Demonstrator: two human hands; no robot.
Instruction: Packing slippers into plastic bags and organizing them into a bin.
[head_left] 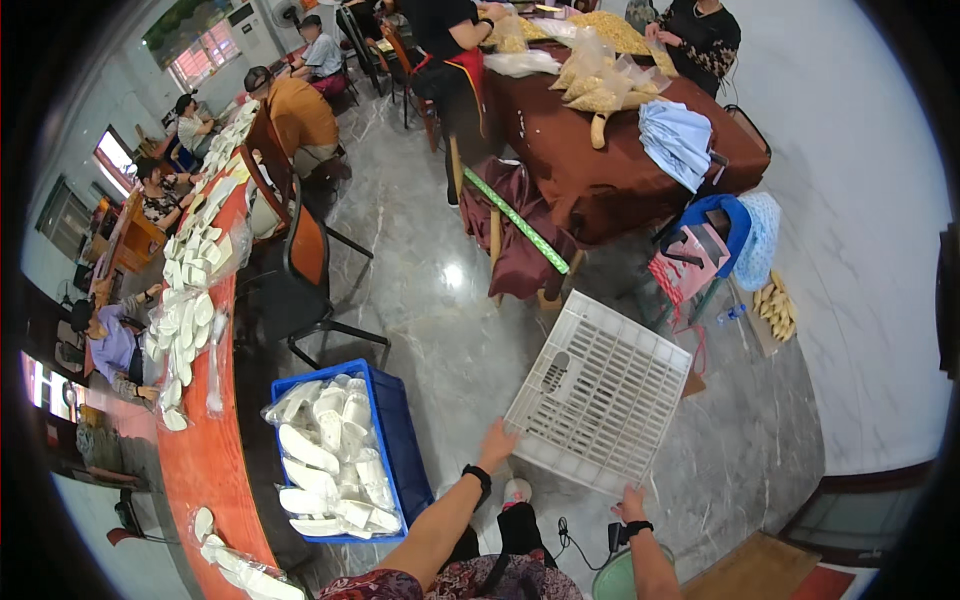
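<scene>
Ahead of my body I hold a white slotted plastic crate [605,395] with both hands; it hangs tilted above the grey floor. My left hand [495,443] is closed on its near left corner. At its near right corner my right hand [630,503] grips the edge, with the fingers partly hidden. Left of my left forearm stands a blue plastic crate [405,440] filled with white slippers [335,445] in clear wrapping. Below my right wrist is a green bucket [620,578], partly covered by my arm.
A long orange table [205,470] on the left bears many white slippers; people sit along it. A black chair [305,265] stands beside it. Ahead, a brown-covered table [535,110] holds bags of yellow pieces and a light blue umbrella [675,140]. A wooden board [755,570] lies lower right.
</scene>
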